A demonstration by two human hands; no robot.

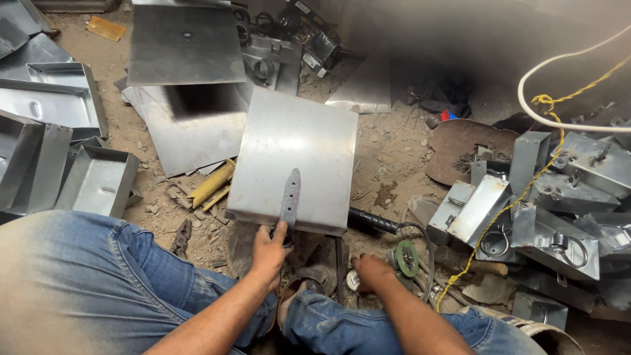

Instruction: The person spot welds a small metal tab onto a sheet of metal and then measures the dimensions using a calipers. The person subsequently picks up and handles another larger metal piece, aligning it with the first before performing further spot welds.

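Observation:
A square shiny metal box lid (289,154) lies on the dirt floor in front of my knees. My left hand (268,248) grips the near end of a flat grey metal strip (290,197) that rests on top of the lid, pointing away from me. My right hand (369,271) is down on the floor, fingers curled beside an angle grinder with a green disc (406,257) and black handle (372,221). Whether it holds anything is hidden.
Bent sheet-metal trays (98,181) are stacked at left, flat sheets (186,46) at the back. A heap of metal boxes with ring latches (559,223) fills the right, crossed by a yellow rope (519,197) and white cable (526,105). Yellow wood sticks (211,184) lie left of the lid.

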